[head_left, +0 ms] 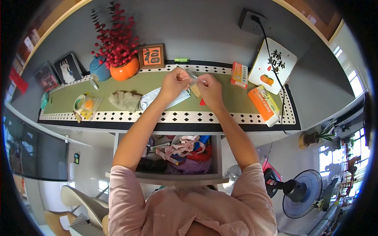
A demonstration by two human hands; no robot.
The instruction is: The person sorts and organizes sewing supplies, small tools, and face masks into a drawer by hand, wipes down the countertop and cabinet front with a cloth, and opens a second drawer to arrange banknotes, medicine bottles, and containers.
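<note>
My left hand (pixel 173 83) and my right hand (pixel 210 89) are raised over the green mat (pixel 153 79), close together. Between their pinched fingers is a small clear plastic piece (pixel 193 80), too small to make out fully. Below my left hand lies a white face mask (pixel 149 98), partly hidden by my forearm. A yellowish flat item (pixel 195 91) and a small red piece (pixel 202 102) show between the hands. Beside the mask is a grey-beige fuzzy cloth (pixel 124 100).
Below the counter edge, an open drawer (pixel 217 157) holds ribbons and cloths. Boxes (pixel 239 74) and a persimmon board (pixel 272 65) with a hanging black cable stand right. Tape (pixel 79 103), vases (pixel 125 70) and frames (pixel 151 56) are left. A fan (pixel 302 193) stands lower right.
</note>
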